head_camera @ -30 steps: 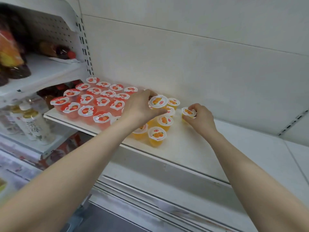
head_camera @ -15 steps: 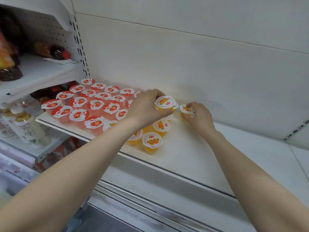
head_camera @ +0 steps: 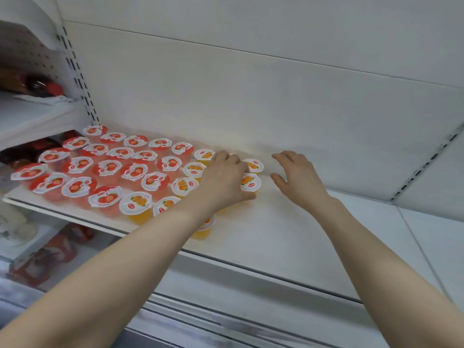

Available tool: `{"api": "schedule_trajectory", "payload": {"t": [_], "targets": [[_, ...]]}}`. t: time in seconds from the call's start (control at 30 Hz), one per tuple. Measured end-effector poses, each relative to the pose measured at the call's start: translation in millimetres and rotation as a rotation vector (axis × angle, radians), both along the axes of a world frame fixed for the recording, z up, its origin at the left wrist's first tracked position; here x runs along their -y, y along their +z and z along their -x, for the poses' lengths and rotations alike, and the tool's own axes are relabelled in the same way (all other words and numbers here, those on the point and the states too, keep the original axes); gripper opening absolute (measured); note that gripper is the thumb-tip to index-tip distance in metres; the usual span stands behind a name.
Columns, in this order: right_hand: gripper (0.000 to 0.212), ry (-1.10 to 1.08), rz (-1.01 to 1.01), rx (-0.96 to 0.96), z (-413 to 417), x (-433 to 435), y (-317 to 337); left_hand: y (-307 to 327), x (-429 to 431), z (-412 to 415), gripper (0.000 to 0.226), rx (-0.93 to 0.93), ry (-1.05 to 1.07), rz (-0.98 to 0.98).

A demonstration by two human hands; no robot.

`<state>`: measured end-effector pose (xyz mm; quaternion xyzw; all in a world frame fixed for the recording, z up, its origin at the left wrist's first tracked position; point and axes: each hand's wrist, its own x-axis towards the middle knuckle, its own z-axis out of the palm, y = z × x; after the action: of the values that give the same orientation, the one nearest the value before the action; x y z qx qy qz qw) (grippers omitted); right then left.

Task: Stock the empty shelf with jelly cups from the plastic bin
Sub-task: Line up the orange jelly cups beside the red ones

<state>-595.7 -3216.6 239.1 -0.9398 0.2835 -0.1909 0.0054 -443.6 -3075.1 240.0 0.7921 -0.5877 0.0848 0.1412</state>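
Note:
Several red jelly cups (head_camera: pixel 108 169) fill the left part of the white shelf (head_camera: pixel 276 234) in rows. Beside them on the right stand several orange jelly cups (head_camera: pixel 136 203). My left hand (head_camera: pixel 223 179) curls round one orange cup (head_camera: pixel 251 183) standing at the right end of the group. Another orange cup (head_camera: pixel 254 165) stands just behind it near the back wall. My right hand (head_camera: pixel 296 178) hovers just right of these cups with spread fingers and holds nothing. The plastic bin is out of view.
A slotted upright (head_camera: pixel 77 79) bounds the shelf on the left, another (head_camera: pixel 426 162) stands at the right. Dark bottles (head_camera: pixel 37 85) lie on the upper left shelf, red packets (head_camera: pixel 47 254) and white bottles (head_camera: pixel 10 219) below. The shelf's right half is bare.
My right hand has let go of its orange cup at the back and opened, drawing away to the right. My left hand has lowered its cup onto the shelf in front of that one.

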Motion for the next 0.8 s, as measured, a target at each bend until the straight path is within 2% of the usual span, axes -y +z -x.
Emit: {"api": "schedule_trajectory", "payload": {"t": [0.5, 0.8], "targets": [[0.048, -0.022, 0.062, -0.042, 3, -13, 10, -1, -2, 1, 0.076, 0.054, 0.013, -0.058], [0.043, 0.030, 0.168, -0.025, -11, -61, 31, 26, -63, -28, 0.055, 0.066, -0.022, 0.111]]}}
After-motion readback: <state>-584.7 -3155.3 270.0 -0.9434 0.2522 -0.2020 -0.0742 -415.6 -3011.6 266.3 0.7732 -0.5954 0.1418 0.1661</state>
